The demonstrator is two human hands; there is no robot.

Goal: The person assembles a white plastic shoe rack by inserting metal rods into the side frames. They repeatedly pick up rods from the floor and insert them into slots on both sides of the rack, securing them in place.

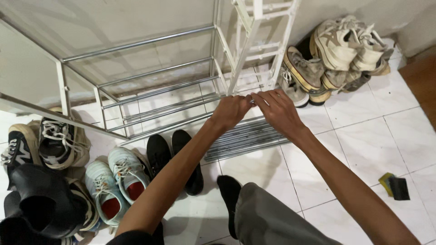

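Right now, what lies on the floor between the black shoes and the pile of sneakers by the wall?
In the head view, a bundle of loose metal rods lies on the tiles between the black shoes and the sneaker pile, beneath both hands.

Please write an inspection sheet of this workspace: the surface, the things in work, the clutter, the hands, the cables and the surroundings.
Surface: white tiled floor, with dirty marks near the wall.
Things in work: white metal shoe rack with silver rods, tilted and partly built; a bundle of loose rods lies on the floor below the hands.
Clutter: pale green sneakers, black shoes, black and white sneakers at the left; a pile of worn sneakers at the wall; a small yellow and black object at the right.
Hands: left hand and right hand meet at a lower joint of the rack; the grip itself is hidden.
Cables: nothing seen.
Surroundings: pale wall; the person's own leg and black sock.
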